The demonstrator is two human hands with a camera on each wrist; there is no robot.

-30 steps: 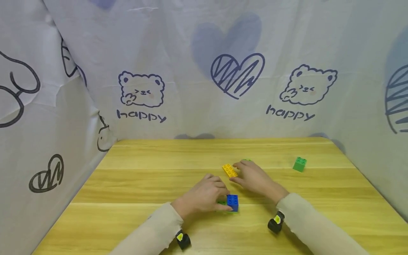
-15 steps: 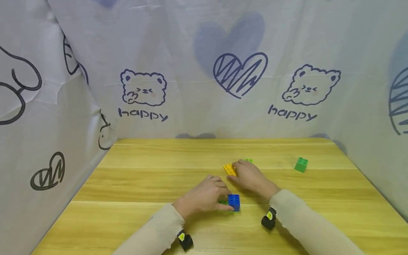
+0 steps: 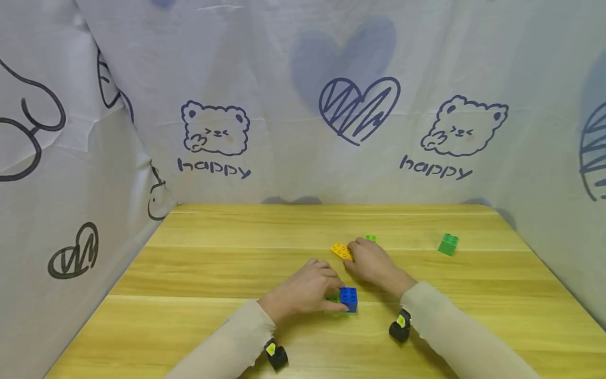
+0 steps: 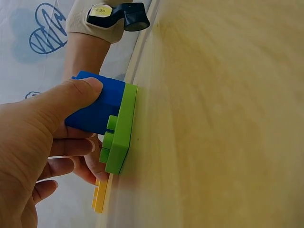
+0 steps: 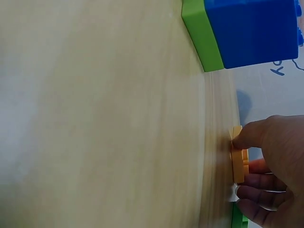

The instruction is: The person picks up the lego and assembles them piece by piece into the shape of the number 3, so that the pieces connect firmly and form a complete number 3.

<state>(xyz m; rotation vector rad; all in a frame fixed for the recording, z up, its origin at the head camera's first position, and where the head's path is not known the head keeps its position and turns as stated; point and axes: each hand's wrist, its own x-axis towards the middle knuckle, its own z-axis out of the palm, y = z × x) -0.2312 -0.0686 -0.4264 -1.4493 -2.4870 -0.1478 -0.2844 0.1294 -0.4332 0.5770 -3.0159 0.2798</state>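
Observation:
My left hand (image 3: 306, 289) pinches a blue toy building brick (image 3: 349, 299) between thumb and fingers. The blue brick is stacked on one end of a flat light-green brick (image 4: 121, 137), whose other studs stay uncovered. Farther back, my right hand (image 3: 375, 265) has its thumb and fingers on a flat yellow brick (image 3: 341, 250) lying on the table. In the right wrist view, the thumb presses one end of that yellow brick (image 5: 237, 161), with the fingertips at its other side. The hand covers part of it.
Just behind my right hand, a light-green brick (image 3: 371, 238) shows partly. A darker green brick (image 3: 447, 245) stands on the wooden table (image 3: 227, 237) farther right. Printed white cloth (image 3: 284, 158) hangs behind the table and along its sides.
My right hand has moved slightly left and its fingers have come onto the yellow brick, uncovering more of the light-green brick behind. The left hand keeps its hold on the blue brick.

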